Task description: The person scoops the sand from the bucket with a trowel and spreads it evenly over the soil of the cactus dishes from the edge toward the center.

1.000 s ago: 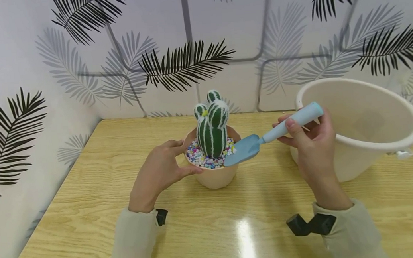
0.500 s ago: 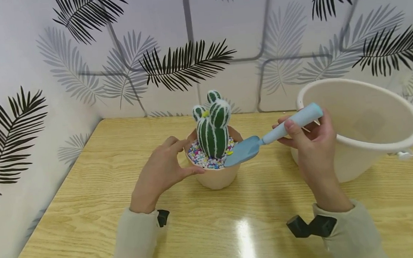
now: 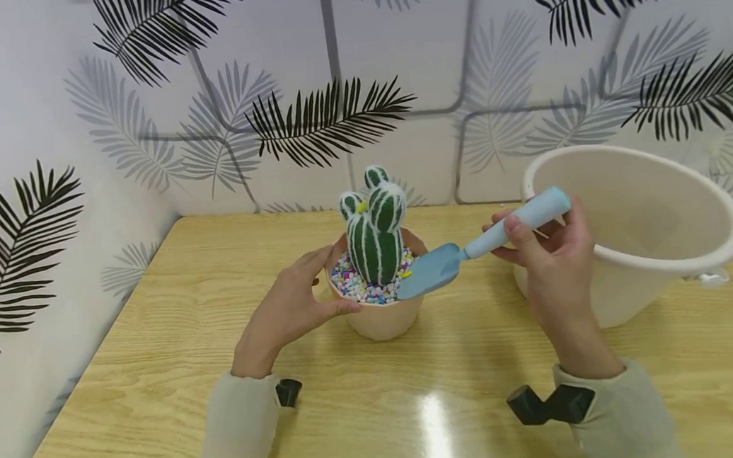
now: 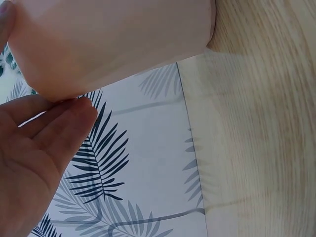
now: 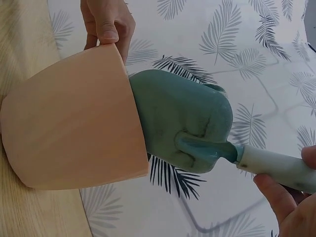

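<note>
In the head view a peach flowerpot (image 3: 382, 321) stands upright on the wooden table. A green felt-like cactus (image 3: 374, 246) with white stripes rises from the multicoloured pebbles (image 3: 351, 281) inside it. My left hand (image 3: 289, 305) holds the pot's left side, thumb at the front rim and fingers farther back; fingertips touch the pot wall (image 4: 113, 39) in the left wrist view. My right hand (image 3: 556, 258) grips a light blue trowel (image 3: 433, 270) by its handle. The blade slants down over the right rim, its tip at the pebbles; the pot wall hides that tip in the right wrist view.
A large cream bucket (image 3: 669, 262) stands on the right of the table, just behind my right hand. Leaf-patterned wall covering (image 3: 412, 155) borders the table (image 3: 174, 306) at the back and left.
The cactus leans and shifts slightly between frames, and the pot moves a little. The head view has tilted slightly. Both hands keep their holds, with the trowel tip still at the pot's right rim.
</note>
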`<state>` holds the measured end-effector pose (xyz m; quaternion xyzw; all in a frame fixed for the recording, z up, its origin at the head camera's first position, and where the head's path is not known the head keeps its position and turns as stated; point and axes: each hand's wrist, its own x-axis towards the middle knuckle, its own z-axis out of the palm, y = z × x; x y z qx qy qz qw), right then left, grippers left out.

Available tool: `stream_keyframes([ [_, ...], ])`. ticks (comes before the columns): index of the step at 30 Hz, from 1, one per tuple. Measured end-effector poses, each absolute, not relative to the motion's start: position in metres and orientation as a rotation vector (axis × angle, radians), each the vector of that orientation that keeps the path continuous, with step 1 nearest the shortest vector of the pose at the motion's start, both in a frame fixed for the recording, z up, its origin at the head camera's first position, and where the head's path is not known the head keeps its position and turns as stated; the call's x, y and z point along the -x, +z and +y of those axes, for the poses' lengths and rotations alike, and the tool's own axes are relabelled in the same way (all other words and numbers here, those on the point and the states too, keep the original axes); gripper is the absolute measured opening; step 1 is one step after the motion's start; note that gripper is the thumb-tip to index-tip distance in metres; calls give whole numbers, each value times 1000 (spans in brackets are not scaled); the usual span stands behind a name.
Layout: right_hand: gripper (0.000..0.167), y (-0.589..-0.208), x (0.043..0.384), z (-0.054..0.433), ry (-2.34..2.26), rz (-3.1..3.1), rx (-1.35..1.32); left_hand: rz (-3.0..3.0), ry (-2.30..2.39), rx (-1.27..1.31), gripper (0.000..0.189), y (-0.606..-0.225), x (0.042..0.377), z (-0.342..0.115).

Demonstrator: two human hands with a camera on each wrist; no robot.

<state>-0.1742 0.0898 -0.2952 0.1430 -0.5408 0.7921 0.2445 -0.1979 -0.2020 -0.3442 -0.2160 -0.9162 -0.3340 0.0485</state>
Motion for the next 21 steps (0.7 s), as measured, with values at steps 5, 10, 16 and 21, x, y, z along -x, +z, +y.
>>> stream_keyframes([
  [5,18,-296,173,88,2144,-1483,-398,-2772,-1034,678,89,-344,197,-203],
  [10,19,-296,172,87,2131,-1503,-404,-2776,-1051,688,87,-345,198,-202],
  [16,20,-297,170,86,2114,-1508,-371,-2783,-1015,687,89,-348,198,-203],
  [21,22,-295,169,85,2092,-1487,-411,-2770,-1021,696,89,-347,197,-203],
])
